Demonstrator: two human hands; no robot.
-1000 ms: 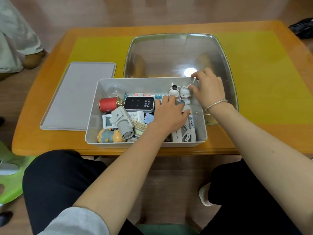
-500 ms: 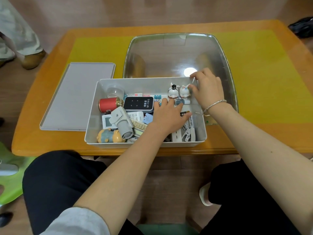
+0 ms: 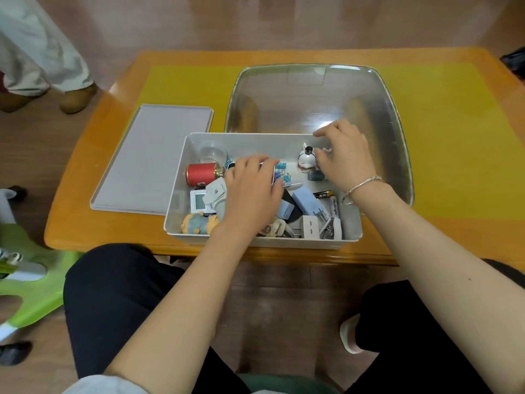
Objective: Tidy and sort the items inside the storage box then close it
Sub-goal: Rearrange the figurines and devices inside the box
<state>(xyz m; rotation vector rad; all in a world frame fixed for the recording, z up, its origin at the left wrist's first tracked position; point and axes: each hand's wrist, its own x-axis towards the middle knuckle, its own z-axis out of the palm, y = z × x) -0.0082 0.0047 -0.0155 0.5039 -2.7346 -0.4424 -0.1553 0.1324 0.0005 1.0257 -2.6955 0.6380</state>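
Observation:
The white storage box sits at the table's near edge, full of mixed small items. Its grey lid lies flat to the left. My left hand rests over the black WiFi device, fingers curled on its far edge. My right hand is at the box's back right corner, closed around a rabbit figurine that is mostly hidden. A second white figurine stands just left of it. Also inside are a red cylinder, a light blue charger and batteries.
A large clear bin stands right behind the box on the yellow mat. Another person's legs are at the far left, and a green stool stands by my left knee.
My left hand slid left from the box's middle onto the black WiFi device, uncovering the blue charger and batteries. My right hand closed over the right-hand rabbit figurine.

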